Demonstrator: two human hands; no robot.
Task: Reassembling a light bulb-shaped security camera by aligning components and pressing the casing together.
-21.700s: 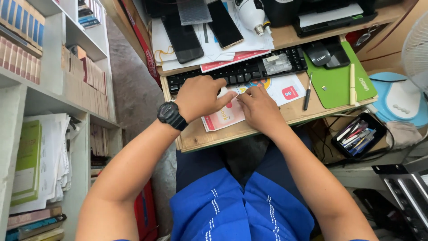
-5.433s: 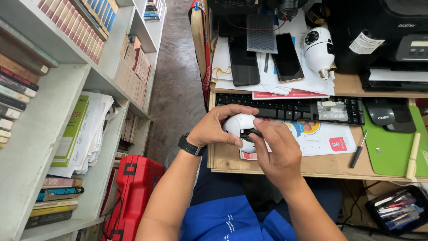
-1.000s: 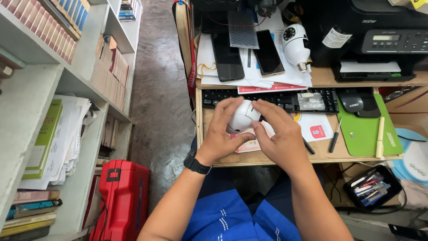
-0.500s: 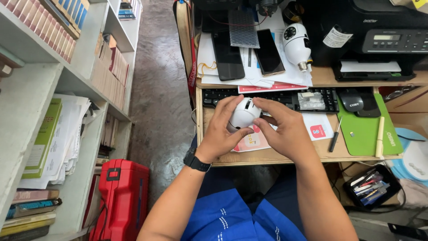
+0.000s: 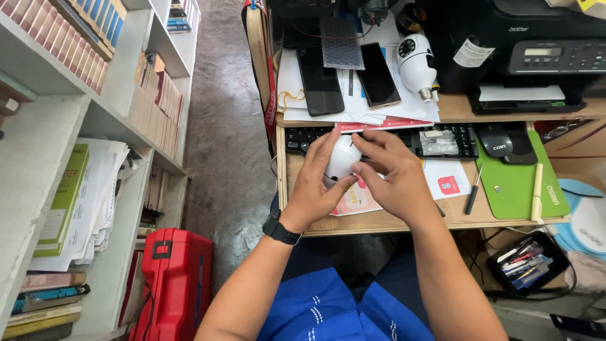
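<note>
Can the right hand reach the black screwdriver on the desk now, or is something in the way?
Probably yes. The right hand is busy on the white device, but the black screwdriver lies just to its right on the wooden tray, with only flat paper between them.

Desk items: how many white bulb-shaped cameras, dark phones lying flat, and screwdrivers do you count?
White bulb-shaped cameras: 2, one held between the left hand and right hand, one on the papers.
Dark phones: 2.
Screwdrivers: 1.
Total: 5.
</note>
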